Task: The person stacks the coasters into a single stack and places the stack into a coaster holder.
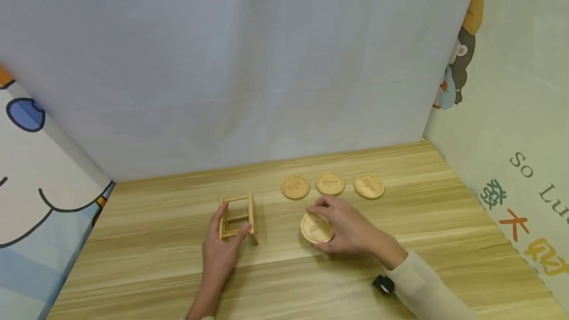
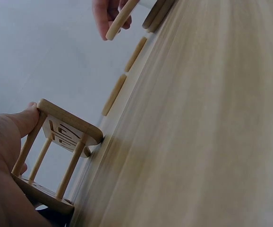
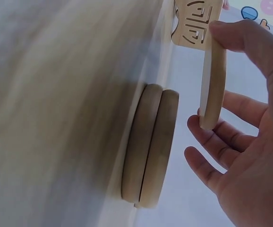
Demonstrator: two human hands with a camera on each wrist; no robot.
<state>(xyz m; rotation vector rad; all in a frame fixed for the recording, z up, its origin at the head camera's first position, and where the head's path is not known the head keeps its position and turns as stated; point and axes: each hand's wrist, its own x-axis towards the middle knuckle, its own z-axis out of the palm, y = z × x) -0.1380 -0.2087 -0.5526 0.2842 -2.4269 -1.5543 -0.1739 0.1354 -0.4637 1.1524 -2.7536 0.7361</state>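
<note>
Here, the right hand (image 1: 345,223) pinches a wooden disc (image 1: 316,229) by its edge, and the left hand (image 1: 221,255) grips the small rack (image 1: 252,212); steady, soft fingers should work best.

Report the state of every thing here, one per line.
Rack: gripped by the left hand
Held coaster: pinched by the right hand, off the table, lettering up
Left coaster: flat, lettering up
Middle coaster: flat, lettering up
Right stack: two coasters, top lettering up
</note>
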